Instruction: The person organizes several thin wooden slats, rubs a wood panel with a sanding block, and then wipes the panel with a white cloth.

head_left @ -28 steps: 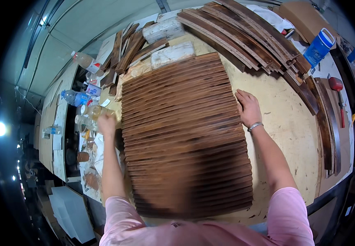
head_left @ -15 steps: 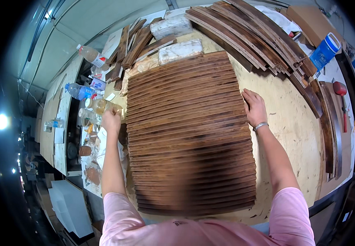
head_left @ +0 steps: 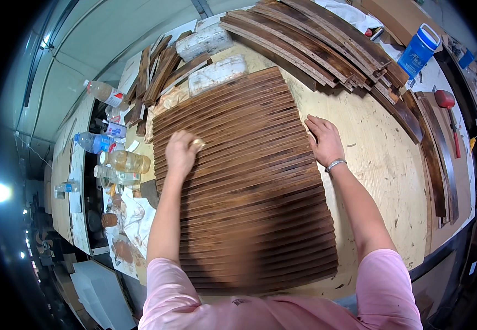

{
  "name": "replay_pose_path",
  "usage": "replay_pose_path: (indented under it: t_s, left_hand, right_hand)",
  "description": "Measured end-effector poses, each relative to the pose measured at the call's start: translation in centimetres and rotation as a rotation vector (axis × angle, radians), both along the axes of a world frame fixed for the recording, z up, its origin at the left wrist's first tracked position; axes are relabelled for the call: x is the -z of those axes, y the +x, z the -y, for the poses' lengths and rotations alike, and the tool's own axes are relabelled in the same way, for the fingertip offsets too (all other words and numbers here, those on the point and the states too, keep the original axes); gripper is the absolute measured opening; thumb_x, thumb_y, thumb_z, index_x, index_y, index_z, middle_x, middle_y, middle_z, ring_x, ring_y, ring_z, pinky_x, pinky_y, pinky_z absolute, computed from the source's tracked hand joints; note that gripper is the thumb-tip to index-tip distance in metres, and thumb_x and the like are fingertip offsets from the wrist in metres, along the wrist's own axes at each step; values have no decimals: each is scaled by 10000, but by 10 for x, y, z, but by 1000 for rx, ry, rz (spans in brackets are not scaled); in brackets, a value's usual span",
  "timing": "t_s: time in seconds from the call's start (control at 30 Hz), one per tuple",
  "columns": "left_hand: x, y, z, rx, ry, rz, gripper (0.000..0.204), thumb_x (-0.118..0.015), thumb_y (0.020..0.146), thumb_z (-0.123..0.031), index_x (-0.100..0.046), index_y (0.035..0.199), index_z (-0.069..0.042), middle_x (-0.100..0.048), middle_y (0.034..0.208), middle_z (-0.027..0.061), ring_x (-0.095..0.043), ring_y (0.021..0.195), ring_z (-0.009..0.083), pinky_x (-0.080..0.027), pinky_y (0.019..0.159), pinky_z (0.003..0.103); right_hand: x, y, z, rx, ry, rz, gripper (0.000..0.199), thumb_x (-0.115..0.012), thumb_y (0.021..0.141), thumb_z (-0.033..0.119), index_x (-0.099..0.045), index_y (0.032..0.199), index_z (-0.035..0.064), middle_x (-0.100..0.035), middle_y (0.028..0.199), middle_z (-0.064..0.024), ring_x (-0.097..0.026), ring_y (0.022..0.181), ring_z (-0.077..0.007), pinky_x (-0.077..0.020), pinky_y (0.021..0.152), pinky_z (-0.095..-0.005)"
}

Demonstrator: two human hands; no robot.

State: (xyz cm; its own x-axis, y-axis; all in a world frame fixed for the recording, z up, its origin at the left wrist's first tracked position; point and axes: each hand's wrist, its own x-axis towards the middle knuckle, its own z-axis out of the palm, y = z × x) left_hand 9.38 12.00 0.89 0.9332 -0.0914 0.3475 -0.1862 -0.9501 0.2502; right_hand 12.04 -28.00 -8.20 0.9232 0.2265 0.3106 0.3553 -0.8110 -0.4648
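Note:
A broad panel of dark brown ridged wooden slats [head_left: 244, 165] lies in front of me on the pale worktable. My left hand [head_left: 180, 155] is over the panel's left part, its fingers closed on a small yellowish pad [head_left: 199, 144] against the slats. Most of the pad is hidden, so whether it is cloth or sponge I cannot tell. At the panel's right edge, my right hand [head_left: 325, 143] rests with fingers stretched out and fingertips touching the side. Left of the panel lies a bottle of yellowish liquid [head_left: 130, 161], near a clear bottle [head_left: 116, 175].
Long dark boards [head_left: 321, 44] are stacked at the back right, with short offcuts [head_left: 158, 71] at the back left. Two white wrapped blocks [head_left: 217, 74] sit behind the panel. A blue jug [head_left: 418, 52] and a red-headed mallet [head_left: 446, 100] are far right. Stained rags [head_left: 138, 217] lie left.
My left hand has moved right, from beside the bottles onto the slats, with the small pad showing in its fingers. My right hand stays at the panel's edge. The whole view has shifted slightly.

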Motion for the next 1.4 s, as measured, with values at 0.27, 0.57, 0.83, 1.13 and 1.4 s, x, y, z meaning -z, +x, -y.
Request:
replay_pose_path:
  t_s: [0.27, 0.57, 0.83, 1.13, 1.4]
  left_hand:
    - [-1, 8, 7, 106, -30, -30, 112, -759, 723, -72, -683, 802, -47, -630, 823, 77, -578, 819, 284, -476, 732, 388]
    - [15, 84, 170, 448, -152, -3, 121, -773, 746, -112, -708, 838, -67, -641, 824, 56, -565, 824, 262, -477, 755, 376]
    - [6, 128, 237, 538, -240, 109, 104, -747, 779, -142, -693, 813, -60, -644, 831, 80, -583, 843, 280, -487, 755, 389]
    - [-3, 109, 189, 461, -93, 83, 98, -773, 748, -101, -696, 795, -62, -626, 805, 71, -594, 821, 267, -492, 739, 392]
    - [8, 105, 187, 373, -80, 73, 124, -767, 760, -133, -701, 850, -78, -634, 849, 57, -597, 853, 275, -497, 748, 405]
  right_hand:
    - [2, 0, 4, 8, 3, -1, 429, -614, 867, 190, -614, 1279, 71, -566, 1385, -53, -493, 1253, -236, -345, 1118, -393]
    - [2, -1, 3, 8, 35, 1, 421, -623, 859, 192, -615, 1261, 69, -570, 1376, -73, -497, 1259, -248, -343, 1115, -399]
    - [0, -2, 4, 5, 64, 24, 411, -629, 844, 193, -619, 1234, 64, -582, 1350, -87, -499, 1258, -253, -346, 1108, -400]
    - [1, -2, 5, 12, 72, 29, 406, -613, 850, 193, -616, 1235, 64, -586, 1350, -85, -499, 1261, -255, -338, 1114, -397]
    - [0, -2, 6, 16, 57, 16, 405, -606, 855, 197, -617, 1240, 69, -580, 1361, -79, -493, 1266, -249, -332, 1123, -396]
